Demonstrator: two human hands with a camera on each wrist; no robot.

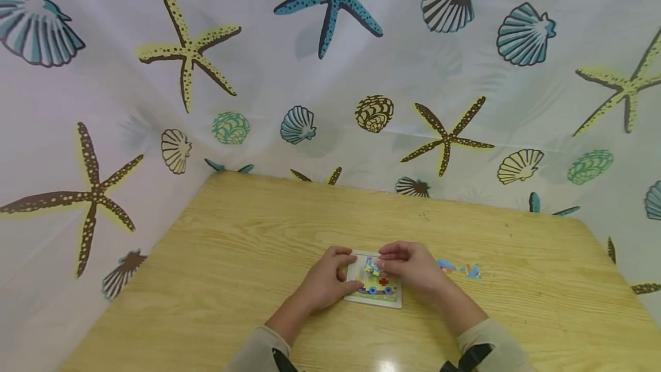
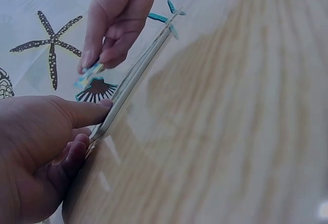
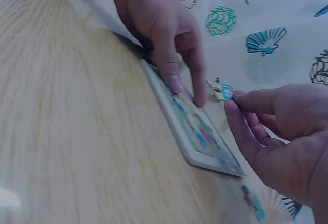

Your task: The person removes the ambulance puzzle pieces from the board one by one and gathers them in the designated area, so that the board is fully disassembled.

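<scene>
A small jigsaw puzzle board [image 1: 356, 270] with a pale frame lies on the wooden table; a picture with wheels and a red cross fills its lower part. My left hand [image 1: 325, 281] holds the board at its left side, the thumb on its near part and the other fingers toward the far edge. Between thumb and fingertips my right hand [image 1: 415, 268] pinches a blue and yellow puzzle piece [image 1: 370, 267]. In the right wrist view this puzzle piece [image 3: 221, 91] is raised above the board's surface. The left wrist view shows the board [image 2: 134, 78] edge-on.
Loose puzzle pieces [image 1: 473, 271] in blue and orange lie on the table [image 1: 248, 234] to the right of the board, beside my right hand. A white cloth [image 1: 258, 73] printed with starfish and shells hangs behind and at both sides of the table.
</scene>
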